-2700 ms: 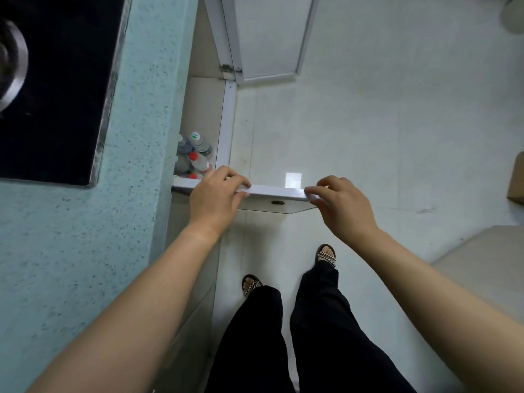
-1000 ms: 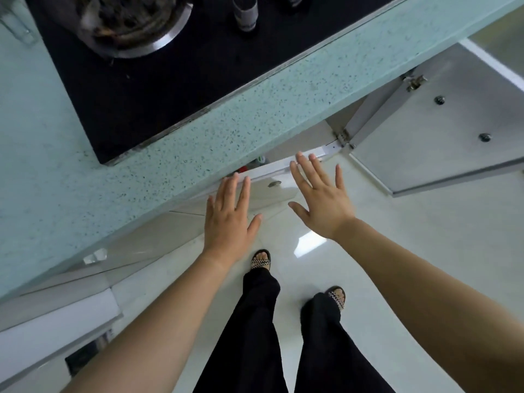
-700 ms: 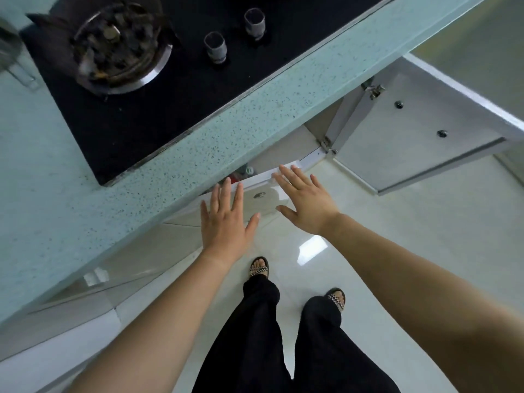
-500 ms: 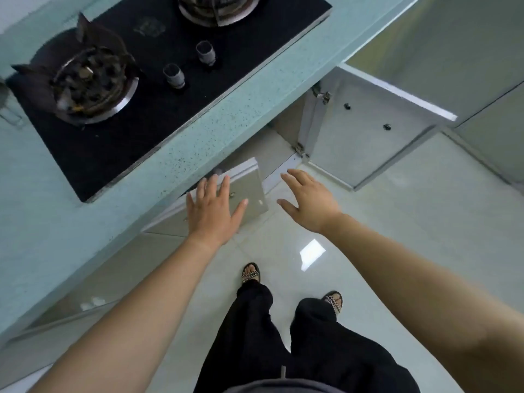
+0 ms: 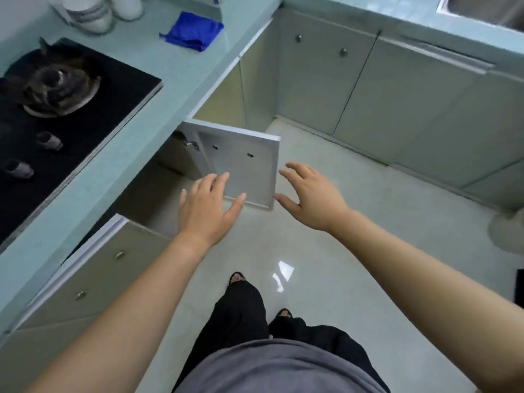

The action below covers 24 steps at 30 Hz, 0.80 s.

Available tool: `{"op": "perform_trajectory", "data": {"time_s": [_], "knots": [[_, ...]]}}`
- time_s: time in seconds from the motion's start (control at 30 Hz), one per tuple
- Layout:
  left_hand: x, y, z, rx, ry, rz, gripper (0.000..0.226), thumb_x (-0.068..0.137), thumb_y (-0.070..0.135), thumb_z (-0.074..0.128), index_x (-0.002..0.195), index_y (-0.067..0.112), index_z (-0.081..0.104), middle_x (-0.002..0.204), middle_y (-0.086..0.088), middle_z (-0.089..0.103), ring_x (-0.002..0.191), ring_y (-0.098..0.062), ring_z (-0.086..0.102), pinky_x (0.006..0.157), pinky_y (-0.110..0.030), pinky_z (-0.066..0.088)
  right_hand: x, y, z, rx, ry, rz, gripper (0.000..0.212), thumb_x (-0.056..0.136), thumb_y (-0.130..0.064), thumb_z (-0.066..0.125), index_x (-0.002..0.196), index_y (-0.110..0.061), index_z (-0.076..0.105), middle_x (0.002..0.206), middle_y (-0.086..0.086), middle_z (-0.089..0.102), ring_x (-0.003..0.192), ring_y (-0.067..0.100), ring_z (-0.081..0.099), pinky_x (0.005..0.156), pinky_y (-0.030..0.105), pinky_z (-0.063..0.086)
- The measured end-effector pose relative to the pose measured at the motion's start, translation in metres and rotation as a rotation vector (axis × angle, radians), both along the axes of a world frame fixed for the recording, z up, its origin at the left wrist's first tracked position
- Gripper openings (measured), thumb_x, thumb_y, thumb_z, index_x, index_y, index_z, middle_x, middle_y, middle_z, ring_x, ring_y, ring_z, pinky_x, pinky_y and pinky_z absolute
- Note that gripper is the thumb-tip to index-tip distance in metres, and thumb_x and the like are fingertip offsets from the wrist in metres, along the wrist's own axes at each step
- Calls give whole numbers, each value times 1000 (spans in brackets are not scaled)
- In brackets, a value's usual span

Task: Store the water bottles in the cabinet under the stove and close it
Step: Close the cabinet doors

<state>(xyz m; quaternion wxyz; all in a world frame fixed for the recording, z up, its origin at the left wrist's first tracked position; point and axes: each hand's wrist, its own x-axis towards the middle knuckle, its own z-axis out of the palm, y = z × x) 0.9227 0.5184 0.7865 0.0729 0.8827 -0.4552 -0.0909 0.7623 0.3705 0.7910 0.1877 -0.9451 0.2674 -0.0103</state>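
Both empty, fingers spread: left hand (image 5: 207, 211), right hand (image 5: 309, 194). Closing step. Next: push open cabinet door (image 5: 243, 171) shut.

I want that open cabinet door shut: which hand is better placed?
Right. The right hand is beside the open door at its free edge; the left hand lies before its inner face, where a push would likely open it.
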Motion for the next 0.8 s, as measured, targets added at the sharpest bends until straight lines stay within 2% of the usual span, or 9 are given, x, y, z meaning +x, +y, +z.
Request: {"op": "perform_trajectory", "data": {"time_s": [0.13, 0.2, 0.37, 0.5, 0.8], "knots": [[1, -55, 6, -38, -8, -42, 77, 78, 66, 19, 136, 20, 41, 137, -4, 47, 129, -25, 40, 103, -49, 34, -4, -49, 9, -14, -25, -26, 57, 91, -45, 48, 136, -12, 39, 144, 11, 39, 133, 28, 34, 105, 39, 33], [10, -81, 5, -28, -13, -53, 74, 81, 65, 22, 137, 20, 39, 139, -4, 46, 130, -24, 39, 104, -50, 34, 3, -76, 11, -27, -20, -20, 57, 91, -46, 47, 137, -13, 38, 146, 10, 36, 134, 27, 32, 106, 39, 32], [50, -149, -2, -26, -26, -21, 72, 82, 64, 24, 136, 20, 41, 138, -5, 48, 129, -24, 41, 103, -52, 36, 42, -152, 16, -54, 18, 40, 58, 91, -46, 46, 137, -11, 39, 146, 12, 36, 135, 28, 32, 108, 41, 33], [87, -201, -4, -4, -5, 16, 76, 81, 66, 20, 136, 18, 42, 137, -6, 49, 126, -25, 44, 100, -47, 39, 83, -214, 26, -64, 77, 110, 60, 91, -49, 44, 138, -13, 37, 147, 10, 34, 136, 27, 30, 109, 41, 31], [149, -250, -5, 71, 6, 271, 83, 78, 68, 13, 137, 16, 41, 136, -7, 50, 125, -25, 46, 98, -44, 40, 194, -317, 34, -79, 65, 361, 59, 90, -50, 46, 138, -15, 39, 147, 9, 35, 137, 26, 30, 108, 40, 29]]}}
